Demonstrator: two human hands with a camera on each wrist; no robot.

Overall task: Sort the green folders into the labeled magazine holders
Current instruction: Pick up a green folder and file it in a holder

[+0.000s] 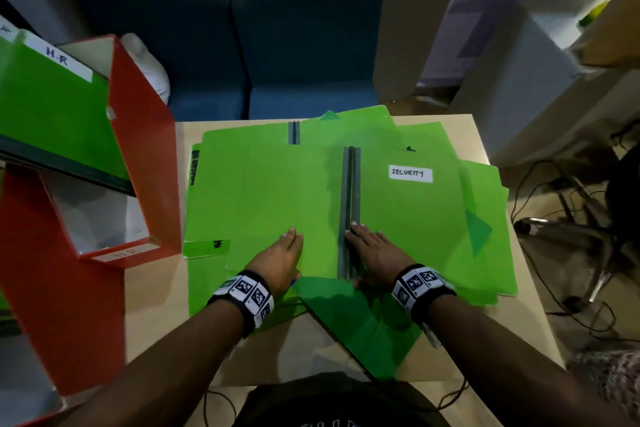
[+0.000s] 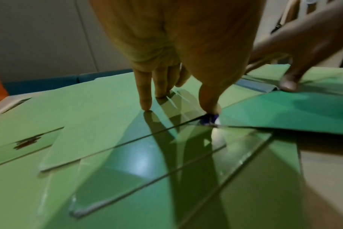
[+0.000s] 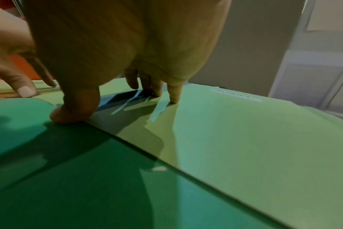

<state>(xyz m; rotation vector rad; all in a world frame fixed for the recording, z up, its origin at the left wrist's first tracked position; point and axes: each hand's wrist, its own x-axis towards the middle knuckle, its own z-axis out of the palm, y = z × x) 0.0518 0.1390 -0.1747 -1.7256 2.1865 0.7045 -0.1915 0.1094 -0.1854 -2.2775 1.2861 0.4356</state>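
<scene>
Several green folders point(image 1: 270, 191) lie overlapped on the small table. The top one at the right bears a white SECURITY label point(image 1: 410, 173) and has a grey spine bar point(image 1: 349, 211). My left hand point(image 1: 280, 258) rests flat on a folder left of the bar, its fingertips point(image 2: 146, 106) touching the cover. My right hand point(image 1: 372, 253) lies flat beside the bar on the SECURITY folder point(image 3: 254, 131), thumb point(image 3: 68, 114) at its near edge. A red magazine holder point(image 1: 145, 156) labeled H-R stands at the left with green folders point(image 1: 52, 107) in it.
A second red holder point(image 1: 41, 281) stands nearer at the left. A darker green folder point(image 1: 363, 319) juts over the table's near edge. Blue seats point(image 1: 304, 55) lie beyond the table point(image 1: 277, 357). Cables and a chair base point(image 1: 568, 229) are on the floor at right.
</scene>
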